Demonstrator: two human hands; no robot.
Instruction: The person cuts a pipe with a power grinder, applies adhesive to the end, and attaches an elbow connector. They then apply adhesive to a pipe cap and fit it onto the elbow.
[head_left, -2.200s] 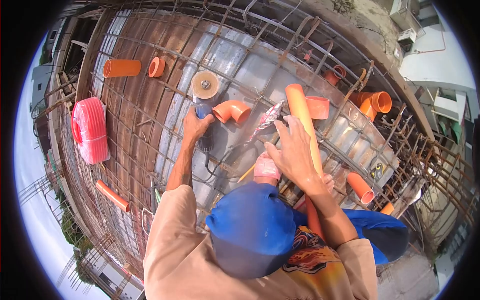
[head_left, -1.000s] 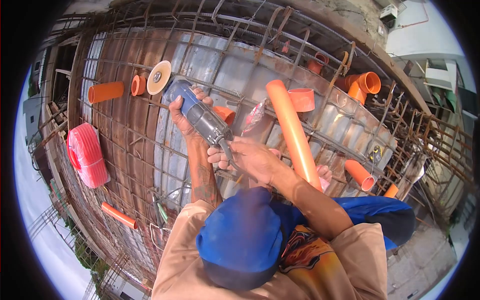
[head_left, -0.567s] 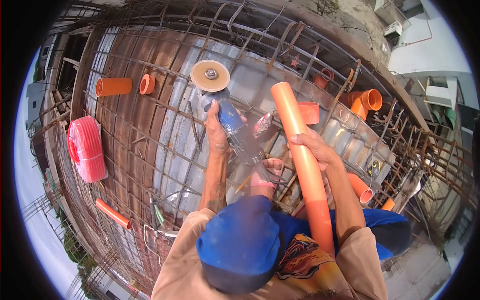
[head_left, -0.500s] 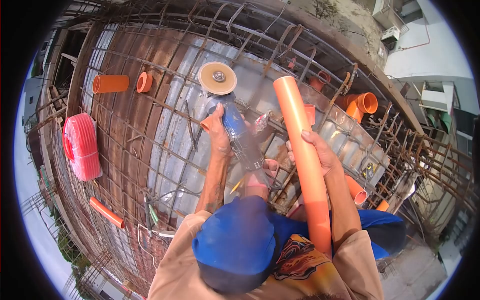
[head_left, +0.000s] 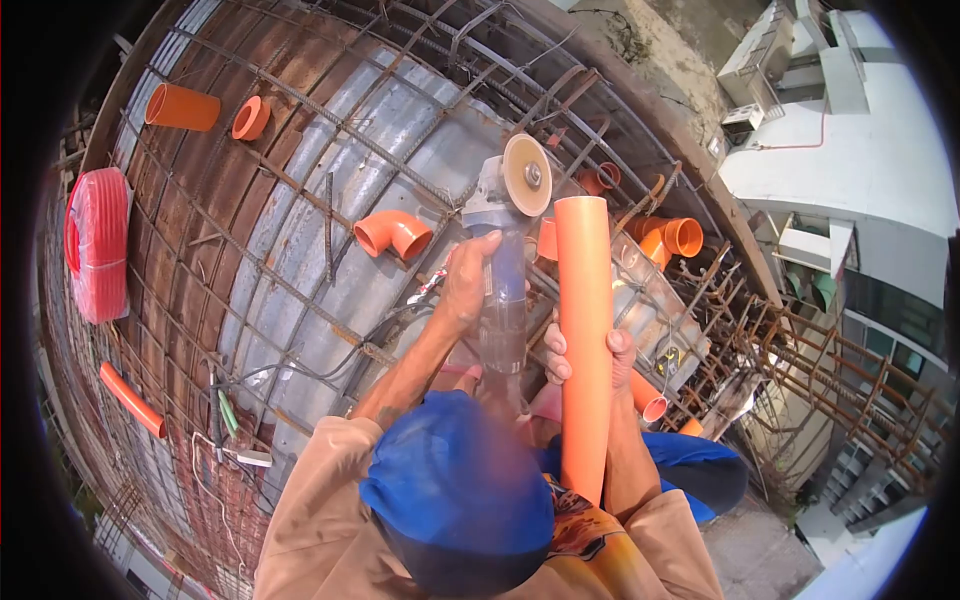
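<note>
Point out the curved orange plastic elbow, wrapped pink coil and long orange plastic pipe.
Curved orange plastic elbow (head_left: 411,238): head view, right end.
Wrapped pink coil (head_left: 103,245): head view, ribbed side.
Long orange plastic pipe (head_left: 586,320): head view, middle.

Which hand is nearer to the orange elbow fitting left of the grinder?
Left. The left hand grips the grinder, just to the right of the elbow fitting; the right hand is farther right, around the long orange pipe.

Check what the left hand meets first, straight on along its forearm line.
Left hand already grips the angle grinder; together, they'd likely meet the long orange pipe first. Depth's unclear, so they might pass over or under it.
</note>
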